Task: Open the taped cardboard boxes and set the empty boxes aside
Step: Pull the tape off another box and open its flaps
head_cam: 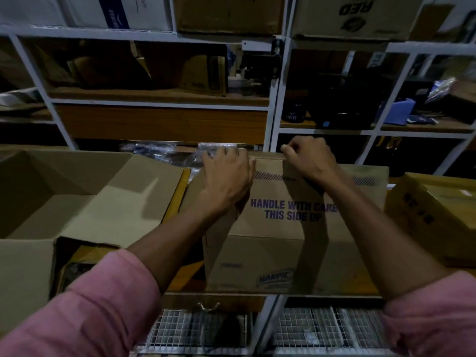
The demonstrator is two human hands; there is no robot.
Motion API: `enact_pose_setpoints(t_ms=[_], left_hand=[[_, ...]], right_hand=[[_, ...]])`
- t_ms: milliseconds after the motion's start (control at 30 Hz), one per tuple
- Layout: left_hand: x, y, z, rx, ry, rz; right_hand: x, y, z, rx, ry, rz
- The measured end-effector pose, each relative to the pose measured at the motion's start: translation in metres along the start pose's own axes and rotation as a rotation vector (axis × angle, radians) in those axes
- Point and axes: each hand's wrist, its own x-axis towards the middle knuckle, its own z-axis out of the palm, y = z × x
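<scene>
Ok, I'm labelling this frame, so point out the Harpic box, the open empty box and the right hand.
Harpic box (pixel 278 243): head view, on its near top panel below the printed text.
Open empty box (pixel 77 202): head view, on its inner floor.
Right hand (pixel 309 158): head view, on the back of the hand.

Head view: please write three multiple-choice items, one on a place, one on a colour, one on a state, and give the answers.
1. Where is the open box?
A. left of the Harpic box
B. on top of it
C. behind it

2. What colour are the sleeves?
A. green
B. pink
C. black

3. What is the right hand doing?
A. hanging idle
B. lying flat on the shelf
C. pinching at the Harpic box's far top edge

Answers: 1 A, its flaps spread at left; 2 B, both cuffs are pink; 3 C, its fingers are curled there.
</scene>
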Motion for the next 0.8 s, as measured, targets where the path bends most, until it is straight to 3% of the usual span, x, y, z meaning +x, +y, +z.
enact_pose_setpoints(t_ms=[67,167,333,467,633,700,800], left_hand=[[-0.007,0.007,-0.025,0.052,0.056,0.047],[-0.027,0.011,-0.05,0.057,-0.003,0.15],[-0.049,0.006,-0.08,-0.211,-0.503,0.182],[-0.077,0.009,-0.083,-0.249,-0.585,0.185],[-0.109,0.017,-0.046,-0.2,-0.804,0.184],[-0.12,0.02,-0.015,-0.16,-0.755,0.167],[-0.13,0.025,0.033,-0.115,-0.537,0.185]], right_hand=[[-0.008,-0.002,-0.029,0.052,-0.052,0.011],[-0.036,-0.009,-0.064,0.088,-0.343,0.073],[-0.068,-0.015,-0.074,-0.031,-0.642,0.114],[-0.102,-0.021,-0.072,0.013,-0.637,0.131],[-0.155,-0.013,-0.047,0.055,-0.746,0.176],[-0.171,-0.01,-0.02,0.049,-0.643,0.141],[-0.189,-0.004,0.027,0.029,-0.505,0.021]])
